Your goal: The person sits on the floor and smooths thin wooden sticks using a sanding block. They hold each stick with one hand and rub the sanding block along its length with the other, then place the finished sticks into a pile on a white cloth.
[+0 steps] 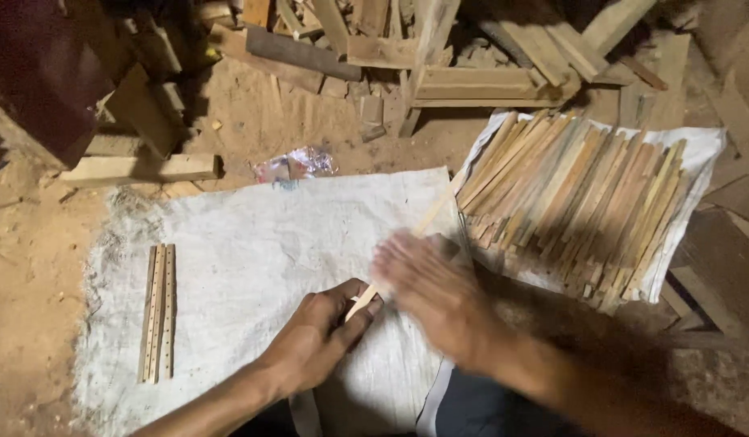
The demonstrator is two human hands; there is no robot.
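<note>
Stick [407,243], slanting toward one o'clock over the sack [253,259], is pinched at its near end by the left hand [318,336], while the blurred right hand [431,287], fingers flat and apart, is best swept lightly along it.

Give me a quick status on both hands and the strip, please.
Left hand shut on thin wooden strip. Right hand blurred above it, grip unclear. Stack of strips to the right; perforated strips on the cloth, left.
</note>
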